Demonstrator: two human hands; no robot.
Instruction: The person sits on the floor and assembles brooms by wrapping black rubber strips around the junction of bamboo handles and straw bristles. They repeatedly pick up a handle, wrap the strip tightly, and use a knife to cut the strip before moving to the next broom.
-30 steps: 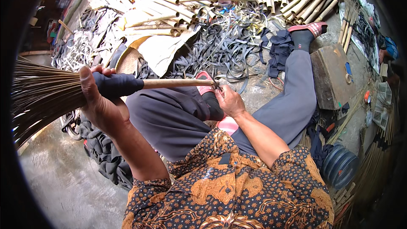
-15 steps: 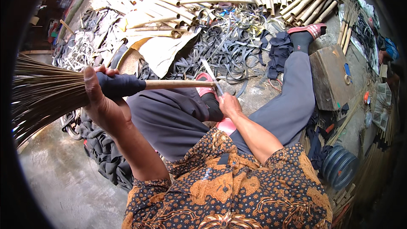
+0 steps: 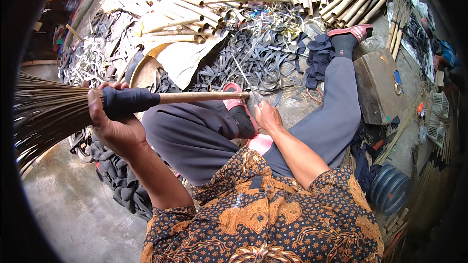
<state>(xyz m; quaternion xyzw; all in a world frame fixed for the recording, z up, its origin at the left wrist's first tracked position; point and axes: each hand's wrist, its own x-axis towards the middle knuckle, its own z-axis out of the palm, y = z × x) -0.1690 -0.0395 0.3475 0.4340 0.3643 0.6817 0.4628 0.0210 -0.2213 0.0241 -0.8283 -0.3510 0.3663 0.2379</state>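
Note:
My left hand (image 3: 119, 134) is closed around a broom (image 3: 130, 103) where its brown bristles meet the dark cloth binding. Held roughly level, the broom has its bristles fanning out at the left and its bamboo handle (image 3: 202, 97) reaching right across my bent leg. Just beyond the handle's cut end, my right hand (image 3: 268, 117) grips a knife (image 3: 243, 75), whose long thin blade points up and to the left. The blade appears nearly edge-on, and my fingers hide the knife's grip. Whether the blade touches the handle end, I cannot tell.
Many bamboo handles (image 3: 214, 0) lie piled at the far side. Dark strips (image 3: 263, 63) cover the floor before my feet. A wooden box (image 3: 378, 87) stands beside my right leg, near a clear ribbed plastic container (image 3: 390, 190). Dark cloth (image 3: 122, 175) is heaped at my left.
The broom has shifted slightly left with my left hand. The knife has turned from showing its broad side to nearly edge-on, and my right hand has moved slightly right, away from the handle end.

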